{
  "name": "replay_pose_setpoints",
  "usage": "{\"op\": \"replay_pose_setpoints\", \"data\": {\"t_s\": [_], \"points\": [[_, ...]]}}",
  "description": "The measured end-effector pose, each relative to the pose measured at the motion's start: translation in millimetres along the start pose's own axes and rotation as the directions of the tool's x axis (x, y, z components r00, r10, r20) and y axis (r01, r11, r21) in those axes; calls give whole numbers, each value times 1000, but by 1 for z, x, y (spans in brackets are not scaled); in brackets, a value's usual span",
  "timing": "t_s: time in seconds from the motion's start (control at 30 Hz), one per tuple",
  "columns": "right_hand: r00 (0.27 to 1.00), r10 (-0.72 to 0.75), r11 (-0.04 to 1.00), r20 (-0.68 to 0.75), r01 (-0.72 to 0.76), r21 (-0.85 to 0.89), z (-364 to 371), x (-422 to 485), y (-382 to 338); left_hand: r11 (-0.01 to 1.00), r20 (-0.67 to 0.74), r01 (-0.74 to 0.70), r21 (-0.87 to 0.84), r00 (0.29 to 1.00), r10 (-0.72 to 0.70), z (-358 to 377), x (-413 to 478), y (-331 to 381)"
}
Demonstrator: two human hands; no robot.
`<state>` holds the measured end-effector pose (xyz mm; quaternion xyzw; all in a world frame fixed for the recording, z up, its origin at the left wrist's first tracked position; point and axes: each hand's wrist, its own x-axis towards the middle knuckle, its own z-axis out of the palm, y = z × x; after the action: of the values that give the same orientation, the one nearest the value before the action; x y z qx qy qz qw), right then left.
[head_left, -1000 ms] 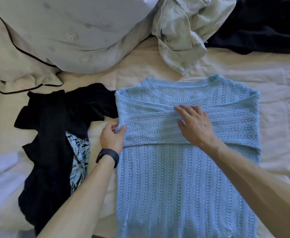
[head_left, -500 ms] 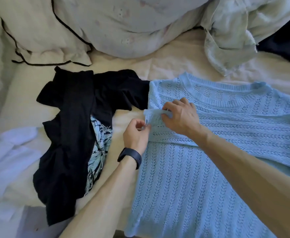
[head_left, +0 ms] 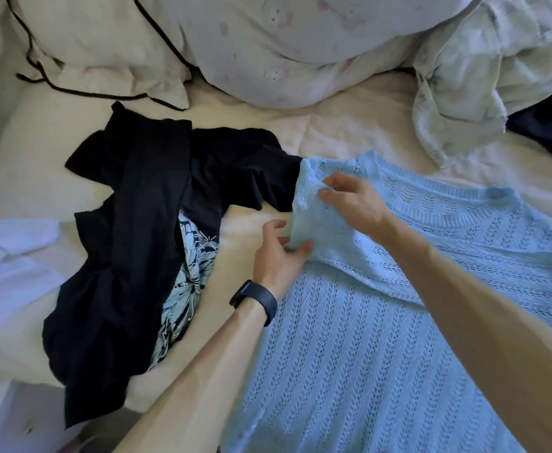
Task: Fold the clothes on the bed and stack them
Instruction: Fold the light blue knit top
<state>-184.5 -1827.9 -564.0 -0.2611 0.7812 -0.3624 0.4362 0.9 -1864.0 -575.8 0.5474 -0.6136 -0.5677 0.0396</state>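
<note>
Right hand [head_left: 353, 204] moved up to sweater [head_left: 366, 338] shoulder, cream bed [head_left: 349, 125], pillows [head_left: 284, 44] behind

Both bare forearms reach up from the bottom of the frame and meet just left of centre. The left arm rises from the lower middle, slanting up and to the right, with a dark wristband [head_left: 254, 301] around the wrist. The left hand [head_left: 279, 256] is turned thumb-side up, and its thumb and fingertips pinch an edge of the light blue sweater [head_left: 366, 348]. The right arm enters from the lower right corner and runs diagonally up and to the left. The right hand [head_left: 356, 204] lies palm down just above the left hand, fingers bent, forefinger and thumb nipping the same sweater.
</note>
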Motion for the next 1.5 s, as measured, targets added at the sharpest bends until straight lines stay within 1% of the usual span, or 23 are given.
{"op": "replay_pose_setpoints", "data": {"t_s": [0.03,0.1,0.2,0.23,0.33,0.43,0.47,0.53,0.63,0.7,0.8,0.87,0.93,1.0,1.03,1.1,1.13,1.2,1.23,1.27,1.33,1.43,1.5], "points": [[1000,-7,1000,-23,7,24,-4,0,0,1000,15,13,25,1000,-13,1,3,0],[998,-43,998,-52,45,42,-7,2,-2,999,-27,-2,46,1000,3,3,8,4],[993,-75,997,-87,76,9,-6,12,-9,999,-110,39,-11,993,-40,5,13,8],[995,-71,997,-71,71,-6,-5,15,-12,999,-108,31,-35,993,-35,5,14,9],[998,-55,998,35,56,-24,-2,21,-19,996,-37,-64,-62,997,61,7,21,20],[995,-76,996,65,78,-33,-6,21,-20,998,15,-70,-11,997,70,3,28,31],[995,-92,995,45,93,-34,-8,22,-19,998,-10,-66,4,998,66,2,28,31],[994,-107,994,5,107,-31,-11,23,-18,996,-59,-63,-62,996,60,2,21,25],[992,-124,988,24,126,-86,-4,23,-16,989,-146,-73,-126,988,54,7,5,15],[988,-141,967,60,151,-204,7,23,-12,998,-204,2,-70,979,-16,9,3,7],[994,-68,944,87,92,-316,17,16,1,988,-198,131,82,974,-113,8,8,-7],[999,-23,931,37,34,-362,10,1,16,983,-176,128,129,979,-104,6,8,-7],[999,-43,870,-24,26,-492,-8,-20,35,966,-201,55,252,980,-3,8,5,-4],[999,-38,781,-24,14,-625,-33,-44,57,862,-231,-86,500,946,228,14,2,4],[999,-19,752,-29,-5,-659,-48,-55,69,776,-192,-183,603,911,364,18,1,11],[997,37,716,-61,-69,-695,-79,-70,92,567,-14,-371,736,828,560,28,9,27],[995,66,696,-80,-103,-711,-94,-76,103,452,101,-437,778,797,596,32,18,33],[986,99,651,-131,-164,-741,-120,-85,122,250,289,-491,835,777,559,36,38,41],[982,102,630,-160,-188,-754,-130,-88,130,186,337,-492,851,781,526,36,48,42],[978,94,617,-187,-205,-760,-139,-91,136,161,354,-488,858,789,503,35,58,44],[969,71,619,-235,-228,-752,-153,-95,148,179,347,-482,858,799,490,32,71,50],[960,65,632,-273,-251,-733,-165,-100,158,94,433,-528,844,774,462,31,80,58],[952,55,646,-300,-263,-716,-167,-107,165,67,496,-573,816,756,427,25,82,59]]}}
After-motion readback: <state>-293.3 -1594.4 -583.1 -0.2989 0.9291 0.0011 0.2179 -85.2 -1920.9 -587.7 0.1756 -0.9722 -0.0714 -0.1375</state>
